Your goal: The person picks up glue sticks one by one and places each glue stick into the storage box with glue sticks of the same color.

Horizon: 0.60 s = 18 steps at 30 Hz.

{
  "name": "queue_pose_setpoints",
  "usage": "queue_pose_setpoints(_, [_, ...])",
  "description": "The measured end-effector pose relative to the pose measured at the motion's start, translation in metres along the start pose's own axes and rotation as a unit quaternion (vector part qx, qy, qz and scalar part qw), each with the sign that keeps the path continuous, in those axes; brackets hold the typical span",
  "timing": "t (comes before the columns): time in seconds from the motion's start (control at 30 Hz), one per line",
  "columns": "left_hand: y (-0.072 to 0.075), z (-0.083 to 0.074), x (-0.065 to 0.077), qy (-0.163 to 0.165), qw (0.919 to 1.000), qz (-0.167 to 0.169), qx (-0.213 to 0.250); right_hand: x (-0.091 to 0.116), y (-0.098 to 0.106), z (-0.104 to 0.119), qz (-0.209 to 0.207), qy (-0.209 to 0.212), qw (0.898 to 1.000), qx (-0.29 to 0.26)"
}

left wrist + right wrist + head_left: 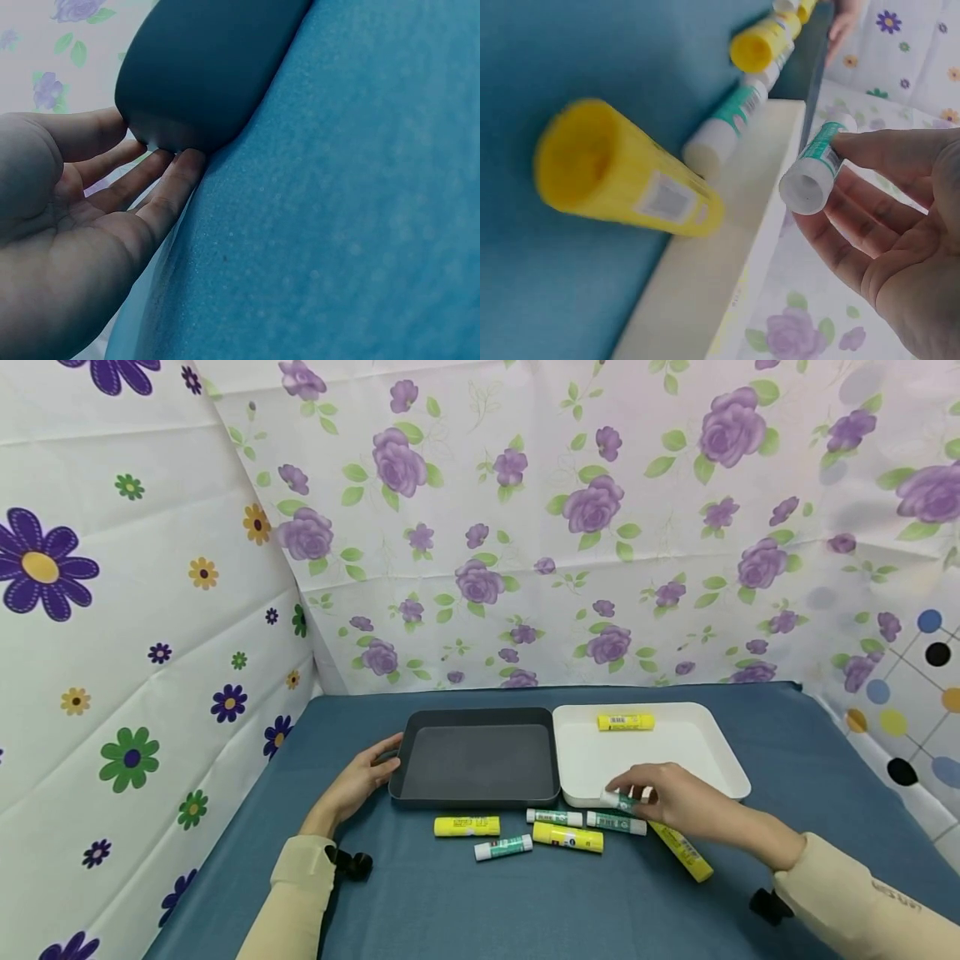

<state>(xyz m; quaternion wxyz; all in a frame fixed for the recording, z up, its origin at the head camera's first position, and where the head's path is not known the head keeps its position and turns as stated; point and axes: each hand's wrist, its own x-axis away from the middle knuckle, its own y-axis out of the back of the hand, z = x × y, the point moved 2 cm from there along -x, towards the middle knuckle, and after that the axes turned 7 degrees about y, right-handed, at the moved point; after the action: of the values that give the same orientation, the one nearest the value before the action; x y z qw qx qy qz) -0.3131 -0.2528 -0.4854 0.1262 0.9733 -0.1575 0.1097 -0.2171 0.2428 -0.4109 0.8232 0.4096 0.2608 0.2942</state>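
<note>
My right hand (678, 797) pinches a small white-and-green glue stick (817, 166) between thumb and fingers, above the front edge of the white tray (581, 760). Inside that tray lies one yellow glue stick (626, 722). My left hand (360, 781) touches the left wall of the dark grey tray (483, 764) with extended fingers. In the left wrist view its fingertips meet the tray's rounded corner (187, 82). In front of the trays lie a yellow glue stick (467, 827), another yellow glue stick (567, 837), and white-and-green glue sticks (503, 847).
Both trays stand side by side toward the back of the blue cloth-covered table (450, 910). One yellow glue stick (681, 852) lies slanted below my right hand. Flowered cloth (480, 527) hangs behind the table and along its sides.
</note>
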Motion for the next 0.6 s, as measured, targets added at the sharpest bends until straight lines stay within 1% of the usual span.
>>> queue_pose_setpoints(0.13, [0.0,0.0,0.0,-0.004,1.0,0.004,-0.001,-0.011,0.008,-0.003,-0.018,0.009,1.0,0.001])
queue_pose_setpoints(0.3, [0.0,0.0,0.0,-0.007,1.0,0.005,-0.001,-0.029,0.014,-0.003,-0.031,0.018,0.999,0.011])
queue_pose_setpoints(0.5, [0.001,0.0,0.0,-0.01,0.9999,0.006,-0.005,-0.047,0.014,-0.002,-0.037,0.009,0.999,-0.004])
queue_pose_setpoints(0.6, [0.002,0.0,0.001,-0.014,0.9998,0.01,-0.006,-0.054,0.014,-0.003,-0.043,0.013,0.999,-0.017])
